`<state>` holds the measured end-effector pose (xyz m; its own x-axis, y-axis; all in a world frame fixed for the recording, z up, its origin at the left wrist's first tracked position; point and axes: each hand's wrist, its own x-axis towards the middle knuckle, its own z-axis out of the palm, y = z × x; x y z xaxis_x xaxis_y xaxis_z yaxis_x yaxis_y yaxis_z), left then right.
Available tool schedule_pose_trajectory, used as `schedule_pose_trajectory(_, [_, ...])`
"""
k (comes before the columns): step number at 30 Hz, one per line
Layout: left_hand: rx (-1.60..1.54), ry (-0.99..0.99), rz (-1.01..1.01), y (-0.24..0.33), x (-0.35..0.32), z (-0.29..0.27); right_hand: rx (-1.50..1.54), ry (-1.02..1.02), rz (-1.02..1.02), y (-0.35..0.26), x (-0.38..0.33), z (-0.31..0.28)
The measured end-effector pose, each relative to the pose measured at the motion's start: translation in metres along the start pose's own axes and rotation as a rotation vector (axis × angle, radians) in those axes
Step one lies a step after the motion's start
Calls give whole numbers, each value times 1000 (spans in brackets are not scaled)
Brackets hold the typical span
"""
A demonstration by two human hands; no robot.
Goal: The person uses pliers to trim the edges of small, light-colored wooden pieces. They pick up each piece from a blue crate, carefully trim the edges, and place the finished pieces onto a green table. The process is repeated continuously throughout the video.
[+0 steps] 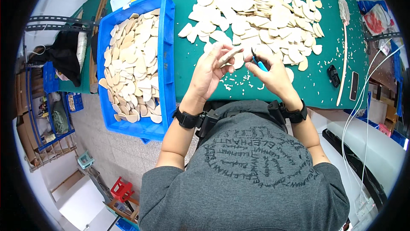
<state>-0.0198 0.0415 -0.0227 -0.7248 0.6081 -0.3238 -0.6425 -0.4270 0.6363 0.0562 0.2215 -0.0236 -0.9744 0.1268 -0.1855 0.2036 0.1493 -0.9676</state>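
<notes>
left hand point(209, 71) pinches a flat wood piece point(228, 56) by its fingertips, held up betw. both hands over the green table point(188, 66). right hand point(271, 73) is closed round a blue-handled cutter point(257, 60), tip just beside the piece. pile of wood pieces point(256, 15) beyond the hands; blue bin point(164, 60) w/ more pieces left of left hand. small chips point(239, 85) under the hands.

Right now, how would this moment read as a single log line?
left hand: holds wooden piece | right hand: holds blue-handled tool at it | loose wooden pieces on green table | blue crate at left
</notes>
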Motion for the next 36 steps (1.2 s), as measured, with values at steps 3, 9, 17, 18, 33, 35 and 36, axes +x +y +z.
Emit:
schedule_pose_trajectory(3, [374,96,218,-8,-5,7,-67,-27,-30,-1,-1,0])
schedule_pose_trajectory(9, [652,151,334,-7,-12,18,-163,-15,-100,-1,-3,-2])
schedule_pose_trajectory(17, [784,181,420,-8,-16,22,-266,-30,-135,-11,-5,-3])
schedule_pose_trajectory(18, [811,183,435,-9,-16,21,-276,-29,-139,-12,-6,-3])
schedule_pose_trajectory(33, [860,202,433,-11,-18,19,-274,-51,-92,-6,-3,-1])
schedule_pose_trajectory(35, [811,197,415,-12,-18,16,-321,-71,-60,-7,-2,-1])
schedule_pose_trajectory(36, [787,196,408,-12,-18,13,-344,-81,-46,-8,-1,0])
